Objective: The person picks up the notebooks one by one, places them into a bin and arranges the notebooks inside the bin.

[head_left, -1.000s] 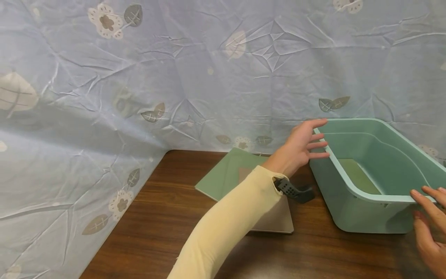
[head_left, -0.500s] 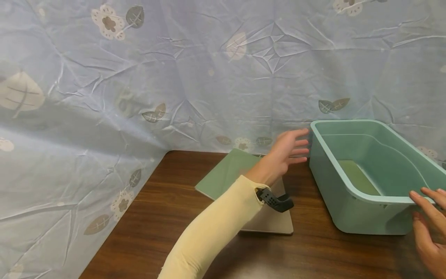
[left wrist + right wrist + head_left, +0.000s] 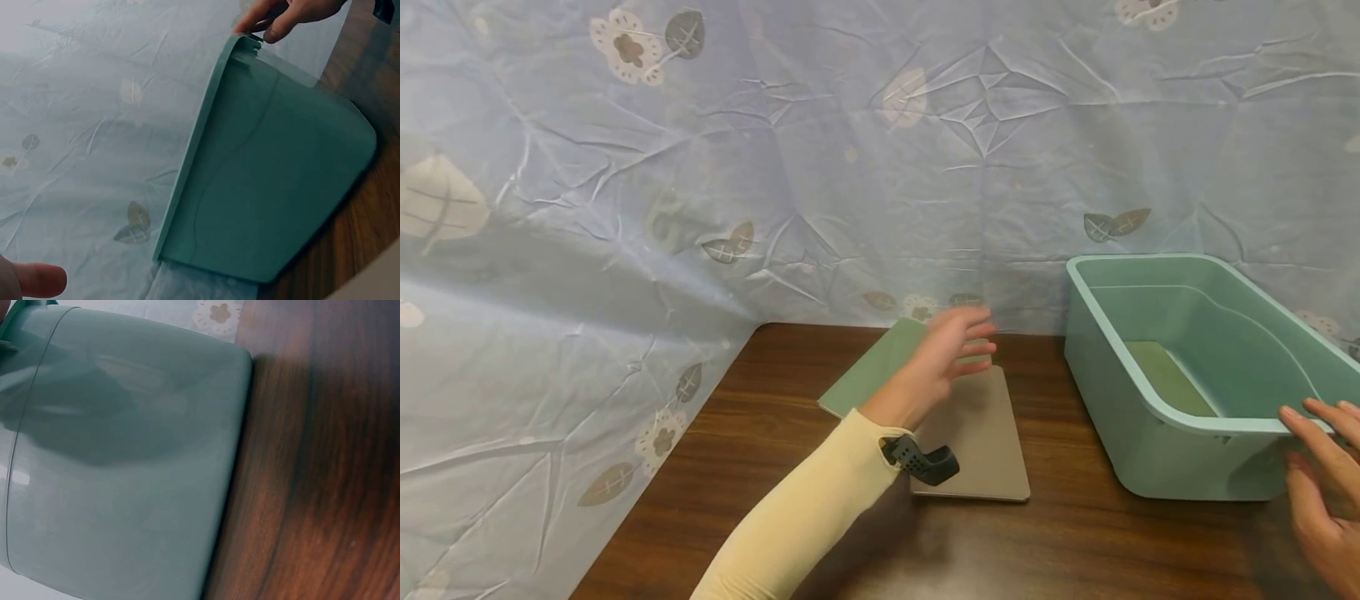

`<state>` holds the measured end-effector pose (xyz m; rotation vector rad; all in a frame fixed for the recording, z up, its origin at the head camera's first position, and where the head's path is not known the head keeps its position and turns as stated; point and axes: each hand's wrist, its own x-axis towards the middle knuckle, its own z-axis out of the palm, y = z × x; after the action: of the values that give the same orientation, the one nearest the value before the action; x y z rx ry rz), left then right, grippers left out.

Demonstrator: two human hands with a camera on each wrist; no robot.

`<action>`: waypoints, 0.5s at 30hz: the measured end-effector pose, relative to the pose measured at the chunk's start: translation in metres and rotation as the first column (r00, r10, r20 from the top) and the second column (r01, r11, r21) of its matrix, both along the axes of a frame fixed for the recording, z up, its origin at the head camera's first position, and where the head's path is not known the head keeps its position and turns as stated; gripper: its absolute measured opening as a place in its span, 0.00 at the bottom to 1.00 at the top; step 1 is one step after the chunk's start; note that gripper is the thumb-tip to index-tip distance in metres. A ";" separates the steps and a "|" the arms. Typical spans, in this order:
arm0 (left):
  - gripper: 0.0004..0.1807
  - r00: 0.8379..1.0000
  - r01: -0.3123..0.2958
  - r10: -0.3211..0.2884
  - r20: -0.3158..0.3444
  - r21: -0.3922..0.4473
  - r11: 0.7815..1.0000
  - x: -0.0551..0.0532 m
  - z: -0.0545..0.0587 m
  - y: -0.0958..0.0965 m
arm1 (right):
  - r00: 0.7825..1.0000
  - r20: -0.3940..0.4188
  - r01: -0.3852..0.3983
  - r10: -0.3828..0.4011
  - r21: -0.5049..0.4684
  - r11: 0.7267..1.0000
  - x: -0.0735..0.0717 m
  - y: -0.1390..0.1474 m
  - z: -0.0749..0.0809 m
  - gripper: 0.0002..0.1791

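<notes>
Above green notebook (image 3: 868,364) and brown notebook (image 3: 987,433), hovers with left hand (image 3: 949,348) (fingers spread). Grips the bin rim (image 3: 1225,426) with right hand (image 3: 1328,492).

1. Left hand (image 3: 943,354) and sleeve (image 3: 797,525) are blocking parts of the green notebook (image 3: 872,367) and the beige notebook (image 3: 977,442), including most of the spot where they meet.
2. Bin (image 3: 1180,462) gets chopped by the right edge of the head view, so its far corner is out of frame.
3. Same edge slices the right hand (image 3: 1330,492). Its own wrist cam only catches a sliver, top left.
4. Flat green thing (image 3: 1168,379) inside the bin: partly behind the near wall, honestly can't tell what it is.
5. Black strap (image 3: 921,458): partly tucked under the sleeve.
6. Left wrist cam: just the thumb (image 3: 40,280) of that hand, plus a blurry pale patch (image 3: 372,275), bottom right, no clue.
</notes>
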<state>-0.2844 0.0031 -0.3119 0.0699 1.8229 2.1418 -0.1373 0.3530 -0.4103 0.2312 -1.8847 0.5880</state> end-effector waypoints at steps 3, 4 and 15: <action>0.28 1.000 -0.005 0.005 0.012 0.004 1.000 0.002 -0.005 -0.012 | 1.000 -0.011 -0.019 0.019 -0.007 1.000 0.001 0.001 -0.001 0.24; 0.28 1.000 -0.011 0.011 0.015 0.006 1.000 0.003 -0.006 -0.016 | 1.000 -0.013 -0.024 0.024 -0.011 1.000 0.001 0.001 -0.001 0.24; 0.27 0.996 -0.071 0.063 -0.067 -0.126 0.990 0.019 -0.013 -0.051 | 1.000 -0.025 -0.016 0.017 0.022 1.000 0.000 0.000 0.000 0.25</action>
<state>-0.2657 -0.0474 -0.3248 0.0469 2.0214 2.0833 -0.1376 0.3535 -0.4106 0.2671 -1.8670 0.5738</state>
